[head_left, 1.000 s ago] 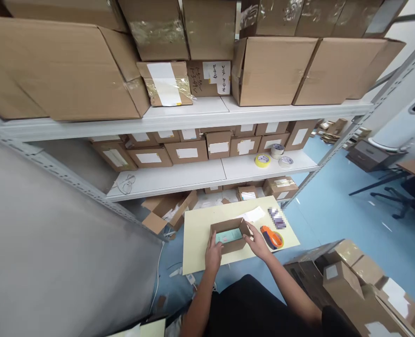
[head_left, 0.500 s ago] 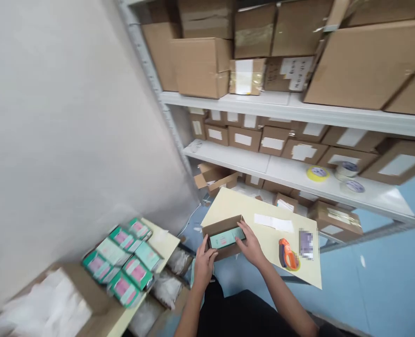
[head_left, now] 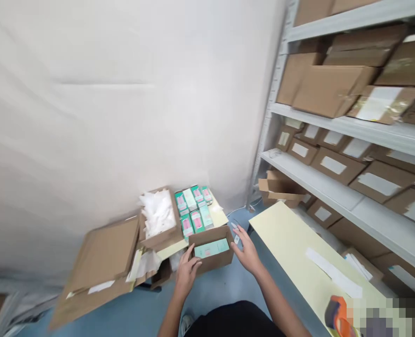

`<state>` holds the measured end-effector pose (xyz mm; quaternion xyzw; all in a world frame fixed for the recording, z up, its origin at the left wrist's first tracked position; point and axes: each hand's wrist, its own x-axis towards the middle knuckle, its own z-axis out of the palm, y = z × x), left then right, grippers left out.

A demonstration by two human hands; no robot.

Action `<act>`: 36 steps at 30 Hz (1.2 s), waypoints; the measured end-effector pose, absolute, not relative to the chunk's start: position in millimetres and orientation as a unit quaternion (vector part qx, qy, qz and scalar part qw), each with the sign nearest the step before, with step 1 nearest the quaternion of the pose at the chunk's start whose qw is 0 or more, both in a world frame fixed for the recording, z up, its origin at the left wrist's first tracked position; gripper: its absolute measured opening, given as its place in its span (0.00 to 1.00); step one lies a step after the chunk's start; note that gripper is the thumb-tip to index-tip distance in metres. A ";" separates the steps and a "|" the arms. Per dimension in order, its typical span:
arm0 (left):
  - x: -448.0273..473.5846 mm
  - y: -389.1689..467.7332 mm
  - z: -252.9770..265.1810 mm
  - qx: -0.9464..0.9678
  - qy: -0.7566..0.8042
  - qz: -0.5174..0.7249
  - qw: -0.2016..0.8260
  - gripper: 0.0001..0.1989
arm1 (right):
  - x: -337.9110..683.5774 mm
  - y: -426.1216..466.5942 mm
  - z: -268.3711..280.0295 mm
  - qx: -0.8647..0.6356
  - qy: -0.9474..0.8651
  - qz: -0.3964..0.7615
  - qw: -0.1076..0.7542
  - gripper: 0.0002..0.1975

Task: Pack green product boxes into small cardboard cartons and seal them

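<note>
I hold an open cardboard box (head_left: 216, 262) up between my two hands, over the gap between the tables. Inside it lies a mint-green carton (head_left: 211, 248) with a small pink mark. My left hand (head_left: 187, 271) grips the box's left end, with the thumb along the near side. Against the right end presses my right hand (head_left: 245, 250), thumb and fingers around that edge. Behind the box, several green and pink packages (head_left: 197, 220) stand in rows on the left table.
Left of the packages is a box of white packing material (head_left: 158, 213), then stacked flat cardboard (head_left: 104, 252). A cream table (head_left: 281, 238) on the right holds a paper strip (head_left: 334, 271) and an orange tape dispenser (head_left: 339, 313). Shelving (head_left: 320, 180) with cartons rises behind it.
My view has turned left. Both hands have carried the cardboard box from beside the cream table leftward, to in front of the green and pink packages.
</note>
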<state>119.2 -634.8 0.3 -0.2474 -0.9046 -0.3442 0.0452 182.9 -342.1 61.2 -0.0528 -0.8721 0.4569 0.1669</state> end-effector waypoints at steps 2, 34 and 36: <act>120.2 -669.5 7.4 -0.245 -0.906 -0.342 0.049 0.14 | 162.3 -376.3 63.5 -0.027 -0.876 0.459 0.148 0.25; 37.4 -889.1 -33.2 -0.077 -0.896 -0.435 0.030 0.15 | -158.1 -652.1 -3.6 0.053 -0.954 0.288 -0.072 0.35; 35.6 -889.6 -34.1 -0.074 -0.902 -0.425 0.019 0.14 | -189.3 -661.4 -14.3 0.026 -0.961 0.244 -0.129 0.38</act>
